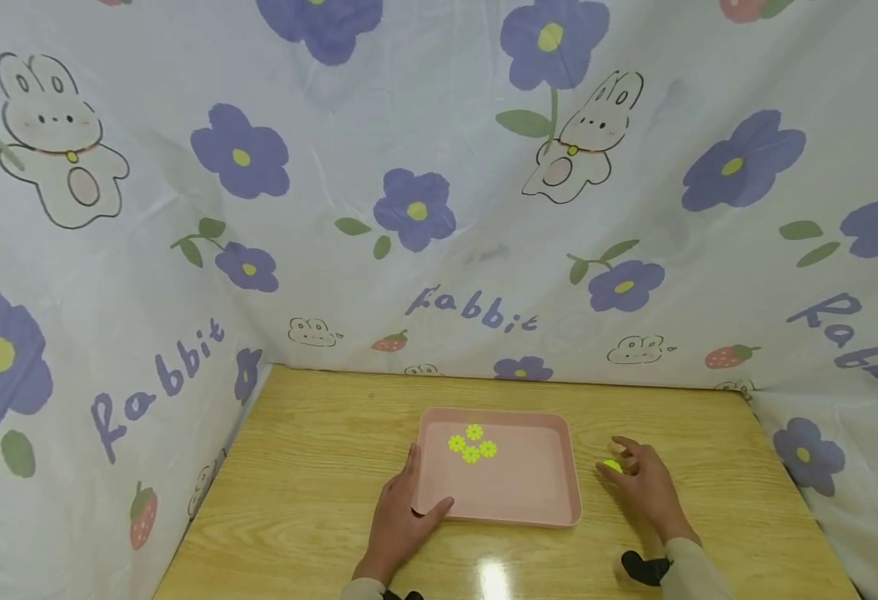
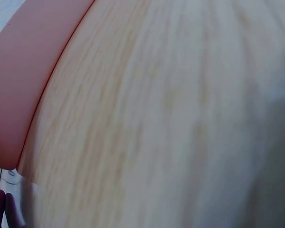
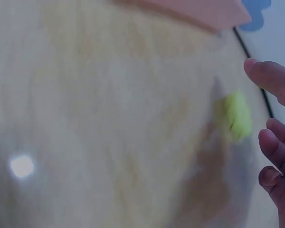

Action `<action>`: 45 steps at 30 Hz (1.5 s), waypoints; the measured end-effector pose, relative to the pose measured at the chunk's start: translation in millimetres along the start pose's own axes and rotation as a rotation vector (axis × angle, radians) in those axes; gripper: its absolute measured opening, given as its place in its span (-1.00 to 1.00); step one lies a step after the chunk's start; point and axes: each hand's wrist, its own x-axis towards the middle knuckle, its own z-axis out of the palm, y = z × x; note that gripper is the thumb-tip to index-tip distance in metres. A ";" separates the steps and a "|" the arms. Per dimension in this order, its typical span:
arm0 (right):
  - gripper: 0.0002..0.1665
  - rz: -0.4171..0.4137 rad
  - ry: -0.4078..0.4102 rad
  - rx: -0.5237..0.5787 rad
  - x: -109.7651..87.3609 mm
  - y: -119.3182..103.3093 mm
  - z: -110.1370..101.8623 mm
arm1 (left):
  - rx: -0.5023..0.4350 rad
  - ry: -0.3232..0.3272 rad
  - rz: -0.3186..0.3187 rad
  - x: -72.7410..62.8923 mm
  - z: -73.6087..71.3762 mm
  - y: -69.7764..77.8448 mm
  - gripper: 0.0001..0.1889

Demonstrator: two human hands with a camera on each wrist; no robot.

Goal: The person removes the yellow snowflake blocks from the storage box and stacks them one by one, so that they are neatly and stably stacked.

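A pink rectangular tray [image 1: 499, 500] lies on the wooden table, with several yellow-green flower-shaped pieces [image 1: 474, 432] grouped in its back left part. My left hand [image 1: 401, 512] holds the tray by its front left corner, fingers along the left side and thumb over the front rim. To the right of the tray, my right hand [image 1: 649, 492] is around another yellow-green piece [image 3: 237, 116]. In the right wrist view, thumb and fingers [image 3: 275, 147] stand spread apart, with a gap between them and this piece.
The wooden table [image 1: 311, 450] meets a white cloth [image 1: 469, 275] printed with rabbits and purple flowers at its back and sides. A dark strap end [image 1: 643, 568] hangs by the right wrist. Light reflects off the table near its front edge.
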 end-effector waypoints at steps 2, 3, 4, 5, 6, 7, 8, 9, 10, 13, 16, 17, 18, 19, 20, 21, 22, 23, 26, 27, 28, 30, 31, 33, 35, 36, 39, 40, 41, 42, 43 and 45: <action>-0.25 -0.030 0.025 0.015 3.5 -10.6 3.3 | -0.010 -0.009 -0.009 0.0 -1.0 0.1 0.07; -0.27 -0.045 0.034 0.028 5.9 -16.1 5.7 | -0.011 -0.012 -0.012 0.0 -1.4 0.1 0.07; -0.29 -0.062 0.038 0.040 8.5 -22.2 8.5 | -0.011 -0.014 -0.014 0.0 -1.7 0.2 0.07; -0.31 -0.080 0.038 0.052 11.1 -28.7 12.0 | -0.009 -0.015 -0.015 0.0 -2.1 0.5 0.07; -0.34 -0.094 0.035 0.058 13.5 -35.7 15.8 | -0.006 -0.014 -0.015 -0.1 -2.4 0.9 0.07; -0.37 -0.105 0.029 0.063 15.8 -42.7 20.2 | -0.004 -0.010 -0.012 -0.1 -2.6 1.2 0.07; -0.40 -0.114 0.019 0.073 18.1 -50.0 24.9 | 0.000 -0.006 -0.008 0.1 -2.7 1.5 0.06; -0.43 -0.127 0.014 0.069 20.3 -57.2 30.0 | 0.005 0.000 -0.001 0.1 -2.7 1.7 0.06; -0.46 -0.136 0.004 0.062 22.3 -64.1 35.7 | 0.012 0.006 0.007 0.2 -2.6 2.0 0.06; -0.53 -0.146 -0.033 0.044 26.7 -81.8 53.9 | 0.023 0.019 0.020 -0.2 -2.0 2.4 0.05; -0.60 -0.185 -0.058 0.024 31.5 -94.3 72.8 | 0.032 0.021 0.021 -1.4 -1.1 2.5 0.05; -0.62 -0.194 -0.064 0.024 32.9 -97.7 78.8 | 0.026 0.021 0.016 -1.9 -0.9 2.5 0.05; -0.64 -0.198 -0.075 0.032 34.0 -100.8 84.4 | 0.022 0.021 0.010 -2.3 -0.6 2.3 0.05; -0.66 -0.198 -0.088 0.041 35.0 -103.1 90.0 | 0.019 0.017 0.004 -2.6 -0.4 2.3 0.06; -0.66 -0.199 -0.103 0.046 35.8 -104.5 95.4 | 0.017 0.015 0.003 -2.8 -0.2 2.2 0.06; -0.66 -0.194 -0.118 0.045 36.6 -105.9 100.6 | 0.019 0.011 -0.002 -3.0 0.4 1.7 0.06; -0.65 -0.176 -0.135 0.053 36.5 -106.8 105.4 | 0.018 0.007 -0.006 -3.1 0.6 1.7 0.06; -0.63 -0.160 -0.157 0.062 36.2 -107.3 109.5 | 0.016 0.004 -0.009 -3.1 0.5 1.9 0.06; -0.56 -0.153 -0.199 0.054 36.8 -108.7 120.5 | 0.018 -0.007 -0.013 -2.4 0.3 2.0 0.06; -0.55 -0.157 -0.207 0.048 37.2 -109.1 123.6 | 0.018 -0.007 -0.015 -2.0 0.2 1.9 0.06; -0.53 -0.163 -0.217 0.047 37.6 -110.0 125.8 | 0.011 -0.009 -0.019 -1.7 -0.5 2.2 0.06; -0.52 -0.166 -0.229 0.035 38.5 -111.6 129.5 | 0.012 -0.010 -0.022 -0.8 -0.7 1.8 0.06; -0.53 -0.165 -0.236 0.031 38.5 -112.4 130.2 | 0.011 -0.013 -0.025 -0.6 -0.4 1.6 0.06; -0.57 -0.156 -0.243 0.029 38.8 -113.7 130.6 | 0.010 -0.015 -0.028 -0.3 -0.1 1.7 0.06; -0.60 -0.141 -0.243 0.037 38.7 -114.3 130.7 | 0.011 -0.015 -0.027 -0.1 0.0 1.8 0.06; -0.63 -0.137 -0.243 0.040 38.8 -114.6 130.6 | 0.008 -0.015 -0.028 -0.1 -0.1 1.6 0.06; -0.65 -0.125 -0.238 0.050 38.5 -114.0 130.6 | 0.010 -0.011 -0.024 -0.4 -0.9 1.8 0.06; -0.65 -0.131 -0.234 0.047 37.8 -113.4 130.5 | 0.009 -0.011 -0.025 -0.6 -0.8 1.8 0.06; -0.65 -0.135 -0.231 0.041 37.1 -113.1 129.9 | 0.007 -0.011 -0.025 -0.9 -0.7 1.7 0.06; -0.64 -0.139 -0.227 0.031 36.5 -112.5 129.5 | 0.005 -0.011 -0.025 -1.1 -0.7 1.7 0.06; -0.64 -0.142 -0.223 0.020 35.8 -112.1 128.9 | 0.006 -0.012 -0.026 -1.1 -0.8 1.7 0.06; -0.64 -0.152 -0.219 0.005 34.5 -111.0 127.3 | 0.006 -0.011 -0.025 -1.3 -1.0 1.7 0.06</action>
